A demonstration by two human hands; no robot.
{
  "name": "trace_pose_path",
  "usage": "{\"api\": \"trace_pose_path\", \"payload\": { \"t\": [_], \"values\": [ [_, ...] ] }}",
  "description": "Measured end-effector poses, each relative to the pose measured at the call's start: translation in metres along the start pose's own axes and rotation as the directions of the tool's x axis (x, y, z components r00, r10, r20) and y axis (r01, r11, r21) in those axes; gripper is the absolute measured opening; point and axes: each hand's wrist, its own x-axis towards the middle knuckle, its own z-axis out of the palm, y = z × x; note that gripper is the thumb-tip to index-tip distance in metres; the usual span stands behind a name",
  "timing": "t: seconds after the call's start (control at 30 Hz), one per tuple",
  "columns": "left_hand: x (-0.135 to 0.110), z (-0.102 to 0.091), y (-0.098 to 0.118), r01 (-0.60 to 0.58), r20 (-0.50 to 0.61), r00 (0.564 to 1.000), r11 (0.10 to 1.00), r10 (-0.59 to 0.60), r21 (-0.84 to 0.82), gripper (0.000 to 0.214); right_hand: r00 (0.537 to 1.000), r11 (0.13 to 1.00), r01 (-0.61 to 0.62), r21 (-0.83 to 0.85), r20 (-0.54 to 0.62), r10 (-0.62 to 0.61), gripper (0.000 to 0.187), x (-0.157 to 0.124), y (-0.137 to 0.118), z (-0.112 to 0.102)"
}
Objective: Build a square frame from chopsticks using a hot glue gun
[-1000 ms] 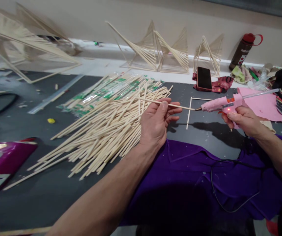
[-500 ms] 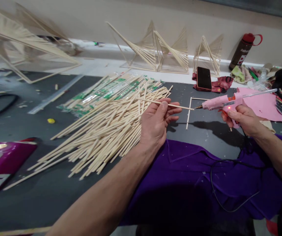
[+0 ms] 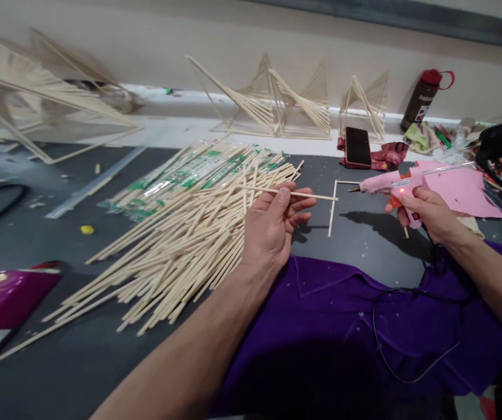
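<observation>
Between the thumb and fingers of my left hand [image 3: 272, 224] is a thin wooden stick [image 3: 314, 196], held nearly level with its free end pointing right. My right hand [image 3: 428, 210] is wrapped round the handle of a pink hot glue gun [image 3: 386, 184] with a lit red light. Its metal nozzle points left, a short gap from the stick's end. Behind them on the table lies a frame of joined sticks [image 3: 332, 216], partly hidden by the glue gun. A large pile of loose sticks [image 3: 190, 245] spreads to the left of my left hand.
Plastic-wrapped stick bundles [image 3: 181, 175] lie behind the pile. Stick structures [image 3: 255, 105] stand along the wall. A phone [image 3: 358, 147], a bottle [image 3: 421, 99] and pink sheet [image 3: 465, 186] are at the back right. Purple cloth [image 3: 321, 326] and a black cord [image 3: 376, 326] are in front.
The glue gun's nozzle has moved away from the stick's end, leaving a gap between them. My left hand still holds the stick. The whole view has shifted slightly.
</observation>
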Motion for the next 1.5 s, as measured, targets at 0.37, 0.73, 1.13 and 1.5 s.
{"api": "trace_pose_path", "payload": {
  "t": [0.37,0.73,1.13,1.5],
  "values": [
    [-0.002,-0.003,-0.007,0.025,0.06,0.998,0.998,-0.029,0.065,0.009,0.995,0.94,-0.034,0.34,-0.078,0.064,0.033,0.002,-0.01,-0.01],
    [-0.014,0.013,-0.001,0.045,0.038,0.998,0.994,-0.049,0.1,0.018,0.994,0.928,-0.016,0.371,-0.096,0.056,0.05,-0.025,-0.006,-0.035],
    [-0.025,0.016,-0.008,0.107,0.159,0.98,0.992,-0.116,0.064,0.007,0.892,0.986,-0.149,0.074,-0.421,0.166,0.014,-0.041,0.005,-0.109],
    [-0.037,0.022,-0.013,0.148,0.227,0.959,0.983,-0.169,0.105,0.007,0.914,0.437,-0.083,-0.896,-0.243,-0.326,0.017,-0.054,-0.031,-0.071]
  ]
}}
